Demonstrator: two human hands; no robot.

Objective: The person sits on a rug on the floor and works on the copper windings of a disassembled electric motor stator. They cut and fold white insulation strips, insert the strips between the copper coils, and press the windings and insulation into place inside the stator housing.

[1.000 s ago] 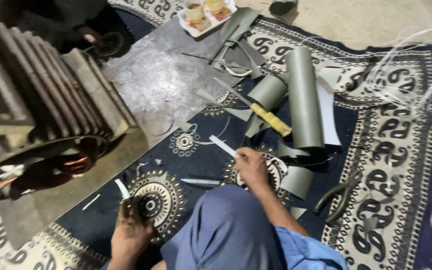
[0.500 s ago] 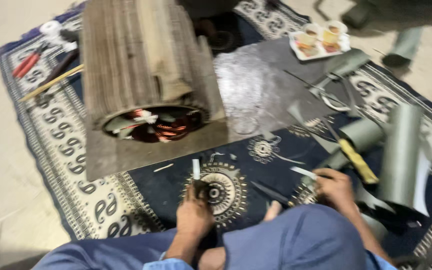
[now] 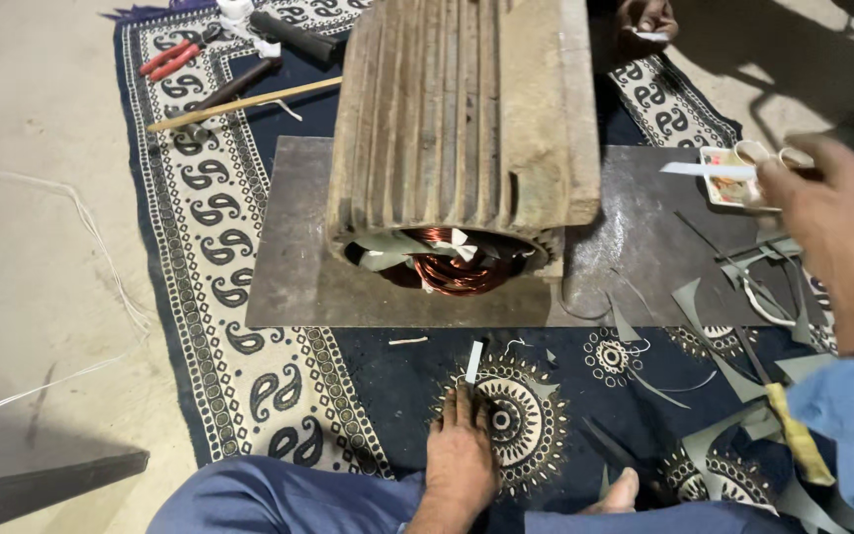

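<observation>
My left hand (image 3: 462, 457) flat on rug (image 3: 368, 391), fingers open, touching white strip (image 3: 473, 362) | my right hand (image 3: 827, 232) at 3 o'clock, fingers pinching paper strip (image 3: 709, 170) | best keep it straight toward stator slots (image 3: 442, 259)

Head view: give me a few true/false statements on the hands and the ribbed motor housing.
1. The right hand holds a thin white strip. True.
2. The left hand rests on the grey metal plate. False: it lies flat on the dark blue patterned rug, by a small white strip.
3. Copper windings show inside the ribbed motor housing. True.
4. The red-handled pliers lie under the right hand. False: they lie at the rug's far left corner.
</observation>
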